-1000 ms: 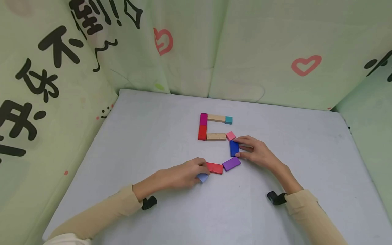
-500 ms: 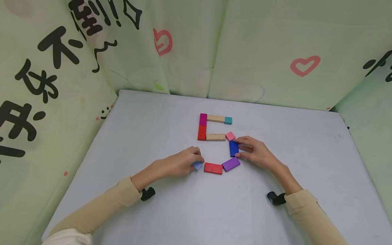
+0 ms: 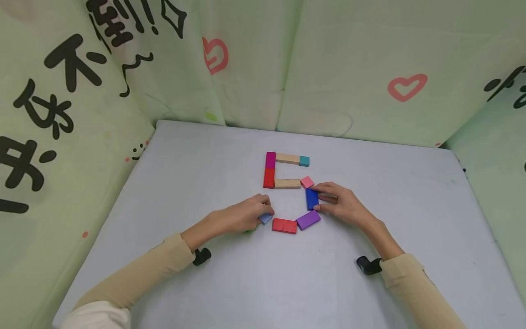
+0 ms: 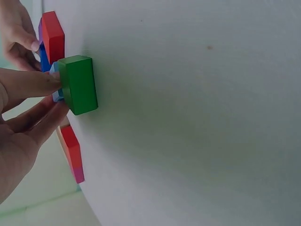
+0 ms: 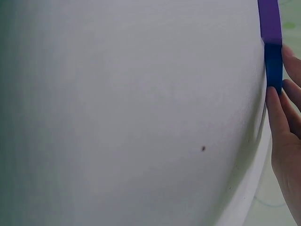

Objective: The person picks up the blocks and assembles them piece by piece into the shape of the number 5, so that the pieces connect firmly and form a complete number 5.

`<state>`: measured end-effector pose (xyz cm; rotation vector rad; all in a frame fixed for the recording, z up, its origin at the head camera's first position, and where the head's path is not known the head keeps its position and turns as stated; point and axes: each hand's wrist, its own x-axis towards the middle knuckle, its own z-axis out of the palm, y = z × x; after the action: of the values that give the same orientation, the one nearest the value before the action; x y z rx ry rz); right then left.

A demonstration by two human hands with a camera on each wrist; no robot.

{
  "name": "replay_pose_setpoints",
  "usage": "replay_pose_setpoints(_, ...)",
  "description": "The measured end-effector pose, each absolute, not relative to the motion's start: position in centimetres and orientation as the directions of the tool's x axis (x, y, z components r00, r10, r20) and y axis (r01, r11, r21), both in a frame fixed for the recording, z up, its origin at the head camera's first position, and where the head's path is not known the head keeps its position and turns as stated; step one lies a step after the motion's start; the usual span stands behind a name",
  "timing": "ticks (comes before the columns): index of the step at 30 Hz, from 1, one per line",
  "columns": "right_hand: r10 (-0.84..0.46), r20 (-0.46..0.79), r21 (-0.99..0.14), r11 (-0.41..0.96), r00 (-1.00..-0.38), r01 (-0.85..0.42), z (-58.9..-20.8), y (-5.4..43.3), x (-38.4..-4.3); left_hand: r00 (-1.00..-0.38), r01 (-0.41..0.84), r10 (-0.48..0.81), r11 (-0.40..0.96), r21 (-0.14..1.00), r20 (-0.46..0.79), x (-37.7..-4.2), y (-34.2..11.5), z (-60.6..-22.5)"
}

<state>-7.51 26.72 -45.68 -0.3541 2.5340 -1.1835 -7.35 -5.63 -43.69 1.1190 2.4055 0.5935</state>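
Note:
My left hand (image 3: 246, 212) pinches a light blue block (image 3: 266, 218) just left of the red block (image 3: 284, 225). A green block (image 4: 80, 84) is at the same fingertips, side by side with the light blue one; in the head view it mostly hides under the hand. My right hand (image 3: 343, 203) holds the dark blue block (image 3: 312, 199) by its two ends, thumb at the near end and a finger at the far end. A purple block (image 3: 308, 220) lies between the dark blue and red blocks. A pink block (image 3: 307, 182) touches the dark blue one's far end.
Farther back, a magenta block (image 3: 270, 160), another red block (image 3: 269, 178), two wooden blocks (image 3: 287, 158) and a teal block (image 3: 304, 161) continue the line of blocks. All lie on a white table (image 3: 197, 164), with a pale green curtain (image 3: 328, 68) behind it.
My left hand has moved away from me and slightly left with the light blue block, off the red block's end. A green block now shows under that hand. The right hand stays at the dark blue block.

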Motion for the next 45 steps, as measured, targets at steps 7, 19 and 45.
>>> replay_pose_setpoints(7, -0.358, -0.178, -0.778, 0.621, -0.917, -0.092, -45.7, 26.7, -7.5, -0.579, 0.614, 0.790, 0.584, 0.531, -0.200, -7.3, -5.4, -43.7)
replay_pose_setpoints(19, -0.362, -0.177, -0.782, 0.616, -0.915, -0.092, -45.7, 26.8, -7.5, -0.559, 0.630, 0.800, 0.580, 0.516, -0.216, -7.2, -5.2, -43.8)
replay_pose_setpoints(45, -0.364, -0.177, -0.772, 0.627, -0.914, -0.100, -45.5, 26.7, -7.4, -0.653, 0.470, 0.707, 0.660, 0.586, -0.273, -6.3, -8.5, -42.8)
